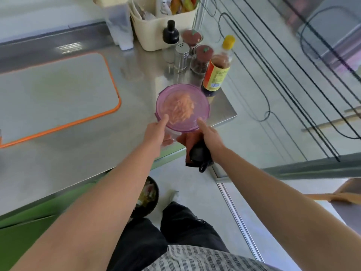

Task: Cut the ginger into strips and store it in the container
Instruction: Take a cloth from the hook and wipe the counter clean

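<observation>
A round clear plastic container point(172, 133) with translucent purple lid point(202, 100) is gripped by left hand point(156, 133) and right hand point(212, 136), fingers point(164, 119) atop the near rim, others curled beneath. Pale ginger strips point(180, 109) lie just beyond the fingers. It is probably light and slick; hold the wall below the rim.

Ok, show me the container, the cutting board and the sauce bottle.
container point(199, 103), head view, on the purple lid, towards its right side.
cutting board point(54, 94), head view, on the middle of its grey face.
sauce bottle point(215, 76), head view, on its yellow label.
</observation>
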